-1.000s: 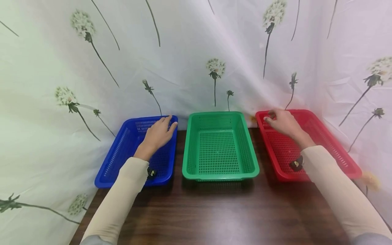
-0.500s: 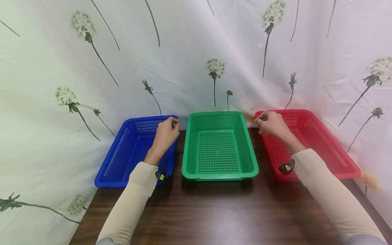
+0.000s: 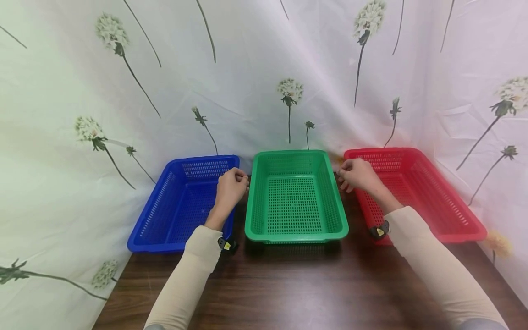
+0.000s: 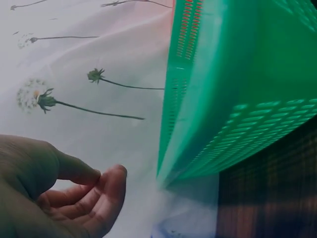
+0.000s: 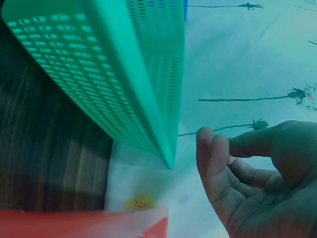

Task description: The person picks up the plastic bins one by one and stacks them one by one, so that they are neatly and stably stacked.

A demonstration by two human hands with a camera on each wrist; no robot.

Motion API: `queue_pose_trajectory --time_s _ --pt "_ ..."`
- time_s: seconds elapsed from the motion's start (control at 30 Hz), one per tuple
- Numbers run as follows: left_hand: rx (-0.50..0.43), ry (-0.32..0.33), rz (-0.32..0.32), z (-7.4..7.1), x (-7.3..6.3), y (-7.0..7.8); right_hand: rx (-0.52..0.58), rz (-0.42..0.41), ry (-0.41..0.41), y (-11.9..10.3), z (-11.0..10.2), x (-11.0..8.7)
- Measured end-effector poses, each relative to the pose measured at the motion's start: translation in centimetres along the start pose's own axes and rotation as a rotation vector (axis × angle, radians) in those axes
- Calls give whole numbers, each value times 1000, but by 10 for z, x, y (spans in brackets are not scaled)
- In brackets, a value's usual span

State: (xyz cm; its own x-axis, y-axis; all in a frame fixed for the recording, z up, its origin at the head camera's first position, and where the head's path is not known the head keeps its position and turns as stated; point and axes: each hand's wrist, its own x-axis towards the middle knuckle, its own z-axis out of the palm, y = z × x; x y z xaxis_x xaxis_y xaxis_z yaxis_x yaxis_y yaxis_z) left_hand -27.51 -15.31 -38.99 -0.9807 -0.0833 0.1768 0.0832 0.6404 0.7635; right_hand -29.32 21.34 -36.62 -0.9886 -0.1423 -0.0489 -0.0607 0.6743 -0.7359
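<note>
The green plastic basket (image 3: pixel 294 238) stands in the middle of the table with its perforated bottom in view. My left hand (image 3: pixel 232 188) is beside its left rim, at the right edge of the blue basket (image 3: pixel 149 248). In the left wrist view the thumb and curled fingers (image 4: pixel 111 191) meet at the tips with nothing between them, a small gap from the green rim. On the other side, my right hand (image 3: pixel 358 175) is between the green basket and the red basket (image 3: pixel 466 236). Its fingers (image 5: pixel 210 163) are curled, thumb against fingertips, holding nothing.
A dark wooden table (image 3: pixel 288 293) carries all three baskets, with narrow gaps between them. Behind and along the sides hangs a white cloth (image 3: pixel 255 101) printed with dandelions. Each wrist wears a small black device.
Both hands have moved inward and down, from over the blue and red baskets to the sides of the green one. Their fingers have curled in toward the thumbs. The baskets stay put.
</note>
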Motion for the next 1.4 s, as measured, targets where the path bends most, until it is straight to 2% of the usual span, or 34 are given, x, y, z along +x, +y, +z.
queue_pose_trajectory --time_s 0.17,0.37,0.57,0.9,1.4 --pt "84 -8 10 6 -4 -4 -22 13 -21 2 11 -1" --pt "126 -62 30 12 -6 -9 -87 16 -28 5 20 -1" --pt "157 -101 4 17 -7 -12 -112 43 -69 11 25 -1" --pt "140 -172 -47 20 -7 -16 -71 52 -132 16 25 -2" --pt "68 -214 -103 21 -6 -19 -24 103 -160 16 26 1"
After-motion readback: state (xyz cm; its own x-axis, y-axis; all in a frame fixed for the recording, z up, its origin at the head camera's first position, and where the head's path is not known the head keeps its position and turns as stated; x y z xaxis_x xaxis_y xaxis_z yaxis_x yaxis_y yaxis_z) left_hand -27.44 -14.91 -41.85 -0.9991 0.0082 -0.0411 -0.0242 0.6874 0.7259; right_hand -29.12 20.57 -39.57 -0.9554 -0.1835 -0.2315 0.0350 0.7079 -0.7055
